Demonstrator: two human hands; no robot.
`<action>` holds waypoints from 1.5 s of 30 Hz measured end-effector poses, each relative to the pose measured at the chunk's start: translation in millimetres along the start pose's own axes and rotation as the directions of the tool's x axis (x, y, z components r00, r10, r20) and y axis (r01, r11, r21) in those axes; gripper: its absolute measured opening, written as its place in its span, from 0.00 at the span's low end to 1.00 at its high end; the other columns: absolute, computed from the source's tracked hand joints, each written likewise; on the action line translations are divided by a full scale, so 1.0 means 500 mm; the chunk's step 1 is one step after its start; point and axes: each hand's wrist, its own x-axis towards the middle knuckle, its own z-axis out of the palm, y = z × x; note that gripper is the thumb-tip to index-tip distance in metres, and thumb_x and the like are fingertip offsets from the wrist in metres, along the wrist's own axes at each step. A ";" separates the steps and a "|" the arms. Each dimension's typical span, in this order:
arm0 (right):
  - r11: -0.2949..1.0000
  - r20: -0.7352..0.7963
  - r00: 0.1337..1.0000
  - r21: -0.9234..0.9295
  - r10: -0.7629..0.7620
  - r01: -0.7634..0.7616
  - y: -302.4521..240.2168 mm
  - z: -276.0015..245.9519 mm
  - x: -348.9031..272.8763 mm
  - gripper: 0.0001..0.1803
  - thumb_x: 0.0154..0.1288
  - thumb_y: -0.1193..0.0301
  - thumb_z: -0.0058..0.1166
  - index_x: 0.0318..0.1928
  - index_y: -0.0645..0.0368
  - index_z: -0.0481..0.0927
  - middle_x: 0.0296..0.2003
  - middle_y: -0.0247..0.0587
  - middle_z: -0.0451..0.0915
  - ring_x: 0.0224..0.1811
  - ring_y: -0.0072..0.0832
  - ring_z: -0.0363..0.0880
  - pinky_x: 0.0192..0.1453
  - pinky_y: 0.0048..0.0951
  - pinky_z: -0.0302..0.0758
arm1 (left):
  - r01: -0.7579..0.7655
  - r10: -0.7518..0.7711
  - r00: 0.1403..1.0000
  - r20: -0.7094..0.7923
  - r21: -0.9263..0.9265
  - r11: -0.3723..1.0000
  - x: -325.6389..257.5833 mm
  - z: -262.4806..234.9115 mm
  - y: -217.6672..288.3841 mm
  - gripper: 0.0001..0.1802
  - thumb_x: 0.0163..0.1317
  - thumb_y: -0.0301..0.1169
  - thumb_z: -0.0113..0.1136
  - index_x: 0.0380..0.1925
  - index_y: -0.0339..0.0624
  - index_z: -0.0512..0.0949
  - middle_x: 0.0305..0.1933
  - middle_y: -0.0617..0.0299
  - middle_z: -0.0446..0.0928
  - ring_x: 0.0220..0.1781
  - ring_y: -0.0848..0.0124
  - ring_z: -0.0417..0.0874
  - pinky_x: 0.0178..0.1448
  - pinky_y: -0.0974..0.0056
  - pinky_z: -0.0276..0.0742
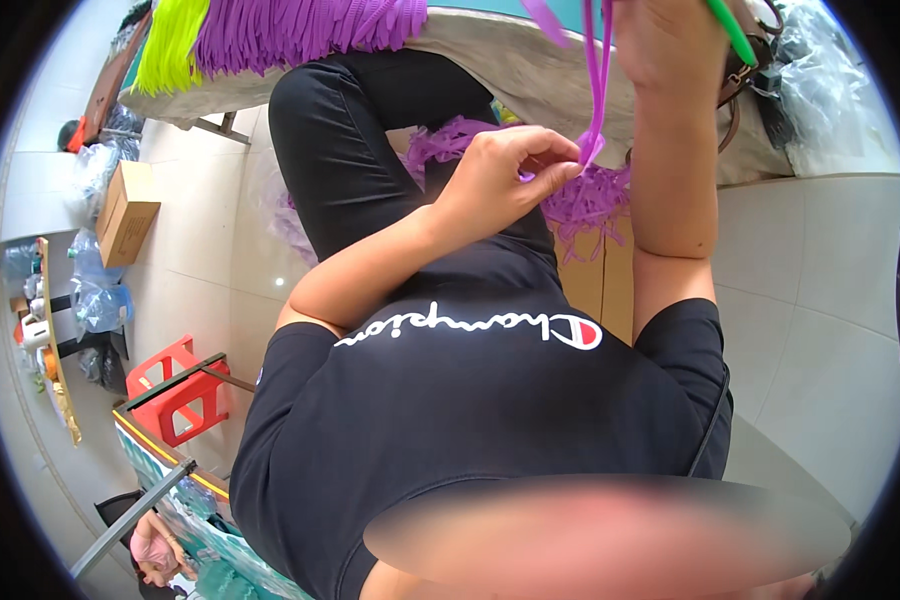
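Note:
Over my lap, my left hand [510, 165] is closed, thumb and fingertips pinching the lower end of a thin purple strip [598, 85]. The strip runs nearly straight up to the top edge, beside my right hand [670, 45]. My right hand is cut off by that edge, so its fingers are hidden. A slim green piece like a tool handle [732, 35] slants along its outer side; whether the hand grips it does not show. Below my left hand, loose purple strips [587, 200] hang in a tangled heap.
Purple fringe [300, 35] and yellow-green fringe [170, 45] lie on a cloth-covered table [500, 45]. A brown strap [735, 85] and clear plastic bags [835, 90] are at right. Left stand a cardboard box [130, 213] and red stool [178, 390]; another person [158, 550] is beyond.

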 end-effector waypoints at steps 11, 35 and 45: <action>0.663 0.211 0.972 -0.713 -0.107 0.228 0.132 -0.073 -0.013 0.16 0.65 0.60 0.59 0.38 0.62 0.74 0.27 0.32 0.78 0.27 0.20 0.76 0.33 0.23 0.73 | 0.252 -0.282 0.957 0.065 -0.666 0.702 -0.042 0.006 -0.023 0.12 0.64 0.24 0.59 0.47 0.32 0.75 0.39 0.59 0.81 0.40 0.72 0.84 0.46 0.66 0.83; 0.920 -0.157 0.987 -0.390 -0.031 -0.033 0.118 -0.106 -0.330 0.07 0.68 0.74 0.52 0.41 0.67 0.74 0.37 0.50 0.80 0.38 0.31 0.82 0.46 0.28 0.78 | -0.033 -0.213 0.915 -0.343 -0.590 0.806 -0.071 -0.016 0.003 0.12 0.62 0.20 0.59 0.46 0.33 0.75 0.40 0.56 0.80 0.42 0.71 0.82 0.48 0.65 0.83; 0.460 0.256 0.914 -0.801 -0.315 0.384 0.129 -0.149 -0.305 0.05 0.65 0.81 0.53 0.41 0.66 0.75 0.43 0.56 0.82 0.46 0.37 0.83 0.50 0.31 0.79 | 0.106 -0.285 0.926 -0.249 -0.554 0.826 -0.077 -0.034 0.016 0.17 0.59 0.19 0.61 0.49 0.34 0.75 0.34 0.60 0.78 0.35 0.73 0.82 0.40 0.70 0.80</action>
